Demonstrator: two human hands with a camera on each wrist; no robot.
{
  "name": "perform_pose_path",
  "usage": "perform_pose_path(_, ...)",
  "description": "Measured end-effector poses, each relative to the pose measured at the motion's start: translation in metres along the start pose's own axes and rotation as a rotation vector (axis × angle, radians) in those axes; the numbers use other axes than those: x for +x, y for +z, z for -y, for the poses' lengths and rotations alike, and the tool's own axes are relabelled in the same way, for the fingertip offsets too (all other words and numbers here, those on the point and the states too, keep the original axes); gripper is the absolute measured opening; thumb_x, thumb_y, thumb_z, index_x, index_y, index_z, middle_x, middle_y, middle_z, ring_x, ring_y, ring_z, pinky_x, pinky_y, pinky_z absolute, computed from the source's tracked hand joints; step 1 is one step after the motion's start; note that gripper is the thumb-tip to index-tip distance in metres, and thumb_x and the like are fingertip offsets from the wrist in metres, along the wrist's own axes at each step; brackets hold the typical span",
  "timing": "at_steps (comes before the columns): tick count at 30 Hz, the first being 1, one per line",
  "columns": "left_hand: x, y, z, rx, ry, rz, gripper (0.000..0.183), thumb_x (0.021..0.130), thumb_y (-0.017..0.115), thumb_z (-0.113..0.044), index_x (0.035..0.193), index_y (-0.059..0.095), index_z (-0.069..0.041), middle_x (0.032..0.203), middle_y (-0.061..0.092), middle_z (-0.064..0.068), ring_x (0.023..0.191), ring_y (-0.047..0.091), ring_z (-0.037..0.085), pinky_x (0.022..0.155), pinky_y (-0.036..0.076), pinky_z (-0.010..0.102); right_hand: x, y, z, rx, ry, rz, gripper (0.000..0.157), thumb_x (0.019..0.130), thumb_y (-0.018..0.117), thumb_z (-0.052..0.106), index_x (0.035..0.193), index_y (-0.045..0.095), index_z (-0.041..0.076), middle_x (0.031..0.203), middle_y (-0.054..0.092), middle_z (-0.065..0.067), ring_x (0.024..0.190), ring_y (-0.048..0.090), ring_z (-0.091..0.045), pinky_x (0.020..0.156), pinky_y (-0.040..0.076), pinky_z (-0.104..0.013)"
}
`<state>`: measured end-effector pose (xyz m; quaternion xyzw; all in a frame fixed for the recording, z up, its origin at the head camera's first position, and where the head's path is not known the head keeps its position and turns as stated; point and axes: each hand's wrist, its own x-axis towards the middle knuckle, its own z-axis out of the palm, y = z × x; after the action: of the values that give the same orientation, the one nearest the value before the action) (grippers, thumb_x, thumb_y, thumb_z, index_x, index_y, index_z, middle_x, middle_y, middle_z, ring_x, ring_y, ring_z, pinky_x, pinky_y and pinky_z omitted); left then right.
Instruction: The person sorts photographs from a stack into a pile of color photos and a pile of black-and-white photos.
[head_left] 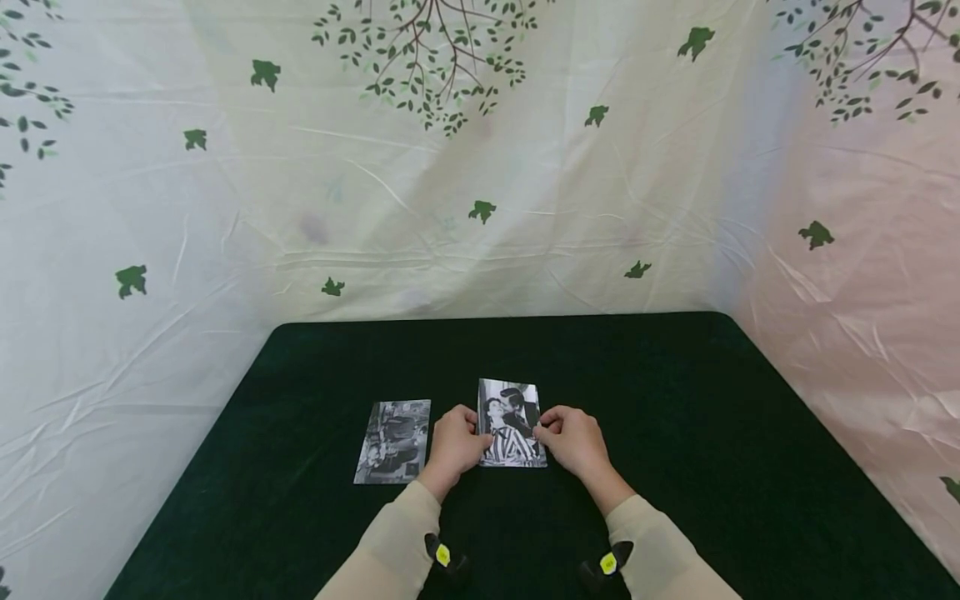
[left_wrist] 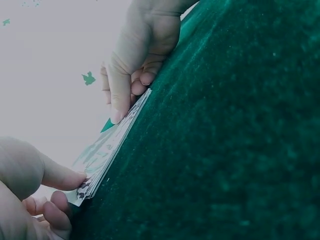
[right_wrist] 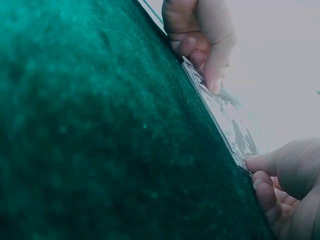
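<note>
A stack of black-and-white photo cards (head_left: 512, 421) lies on the dark green cloth, its top picture showing figures, one in striped clothing. My left hand (head_left: 457, 442) pinches the stack's left edge, thumb on top. On the opposite edge, my right hand (head_left: 576, 442) pinches it likewise, thumb over the picture. Several layered edges of the stack (left_wrist: 112, 150) show in the left wrist view, low against the cloth. To the left of my left hand, a separate black-and-white photo card (head_left: 392, 442) lies flat, face up.
The green cloth-covered table (head_left: 300, 375) spreads around the cards, with its far edge (head_left: 502, 318) near a pale fabric backdrop (head_left: 420, 242) printed with leaves and branches. Similar fabric hangs along both sides.
</note>
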<state>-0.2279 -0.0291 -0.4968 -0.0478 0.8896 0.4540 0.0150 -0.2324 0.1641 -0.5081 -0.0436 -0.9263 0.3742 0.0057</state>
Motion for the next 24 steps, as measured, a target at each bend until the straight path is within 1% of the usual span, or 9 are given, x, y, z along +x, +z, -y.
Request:
perform_pose_path(5,0.000,-0.002,0.000,-0.042,-0.003,0.017,0.028,0.081,0.076,-0.011,0.100,0.058,-0.003,0.084,0.054,0.007,0.074,0.052,0.020,0.062,0.046,0.032,0.000,-0.001,0.001,0.020,0.011,-0.008,0.018,0.086,0.072,0.023,0.099,0.068,0.012,0.077,0.059,-0.001,0.065,0.053,-0.015,0.058,0.043,-0.030)
perform_pose_path(9,0.001,-0.003,-0.002,-0.092,-0.018,0.032,0.026,0.084,0.073,-0.011,0.103,0.059,-0.002,0.086,0.056,0.007,0.075,0.054,0.019,0.063,0.047,0.032,-0.001,-0.002,0.000,0.087,0.030,-0.016,0.017,0.088,0.070,0.026,0.098,0.069,0.012,0.077,0.061,-0.001,0.064,0.056,-0.015,0.057,0.046,-0.029)
perform_pose_path(13,0.000,-0.005,-0.004,-0.149,-0.025,0.059,0.024,0.086,0.071,-0.011,0.105,0.058,-0.002,0.086,0.058,0.007,0.073,0.056,0.019,0.061,0.048,0.031,0.000,-0.003,0.000,0.182,0.064,-0.019,0.019,0.089,0.069,0.028,0.099,0.070,0.012,0.080,0.061,-0.003,0.064,0.058,-0.016,0.057,0.048,-0.029)
perform_pose_path(17,0.001,-0.007,-0.005,-0.197,-0.027,0.103,0.024,0.088,0.069,-0.012,0.107,0.057,-0.004,0.086,0.059,0.008,0.070,0.056,0.018,0.059,0.047,0.030,0.002,-0.004,0.000,0.270,0.100,-0.018,0.021,0.091,0.067,0.031,0.101,0.070,0.013,0.084,0.060,-0.005,0.066,0.058,-0.018,0.056,0.048,-0.029)
perform_pose_path(21,0.001,-0.009,-0.005,-0.223,-0.008,0.137,0.024,0.088,0.068,-0.012,0.107,0.057,-0.003,0.084,0.060,0.008,0.068,0.056,0.018,0.057,0.046,0.031,0.002,-0.006,0.001,0.406,0.131,-0.006,0.024,0.092,0.065,0.032,0.103,0.069,0.011,0.087,0.061,-0.007,0.070,0.059,-0.020,0.058,0.049,-0.030)
perform_pose_path(24,0.001,-0.012,-0.006,-0.235,0.011,0.171,0.024,0.089,0.068,-0.012,0.108,0.057,-0.002,0.085,0.060,0.008,0.069,0.056,0.018,0.059,0.046,0.031,0.003,-0.007,0.002,0.513,0.147,0.008,0.025,0.092,0.065,0.031,0.106,0.067,0.010,0.089,0.062,-0.008,0.073,0.059,-0.022,0.063,0.051,-0.032)
